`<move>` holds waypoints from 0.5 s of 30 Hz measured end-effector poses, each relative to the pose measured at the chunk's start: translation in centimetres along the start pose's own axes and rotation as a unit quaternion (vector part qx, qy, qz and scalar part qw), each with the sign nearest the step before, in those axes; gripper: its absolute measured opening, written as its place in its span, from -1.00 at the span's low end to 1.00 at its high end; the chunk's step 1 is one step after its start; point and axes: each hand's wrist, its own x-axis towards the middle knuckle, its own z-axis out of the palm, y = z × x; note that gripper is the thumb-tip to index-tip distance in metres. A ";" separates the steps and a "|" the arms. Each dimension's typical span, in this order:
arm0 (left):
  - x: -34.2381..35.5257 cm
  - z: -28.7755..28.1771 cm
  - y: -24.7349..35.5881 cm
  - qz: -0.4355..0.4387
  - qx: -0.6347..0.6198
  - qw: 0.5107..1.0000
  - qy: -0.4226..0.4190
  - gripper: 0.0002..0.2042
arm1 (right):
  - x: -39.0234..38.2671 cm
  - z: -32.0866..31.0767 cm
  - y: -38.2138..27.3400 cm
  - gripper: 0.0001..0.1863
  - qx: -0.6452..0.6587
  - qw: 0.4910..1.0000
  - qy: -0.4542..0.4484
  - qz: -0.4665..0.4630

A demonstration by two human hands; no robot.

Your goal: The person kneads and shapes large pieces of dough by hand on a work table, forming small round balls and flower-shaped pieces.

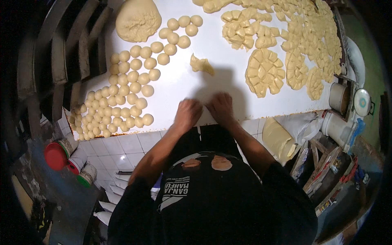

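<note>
My left hand and my right hand rest side by side at the near edge of the white table. Both have their fingers curled under, with the backs of the hands up; whatever lies beneath them, if anything, is hidden. To the left spread many smooth round dough balls in loose rows. Straight ahead of my hands lies a small ragged scrap of dough. On the right sits a flat dough round cut into wedges and chunks, with more cut dough pieces behind it.
A big lump of dough is at the far left of the table. Dark metal trays are stacked beside it. Red-, green- and white-coloured tubs stand on the floor at left. A white bucket and a pot are at right.
</note>
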 end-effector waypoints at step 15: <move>3.2 -8.0 0.7 0.044 0.026 0.999 0.004 -0.44 | 5.3 -3.1 4.0 -0.83 0.069 0.995 0.002 0.069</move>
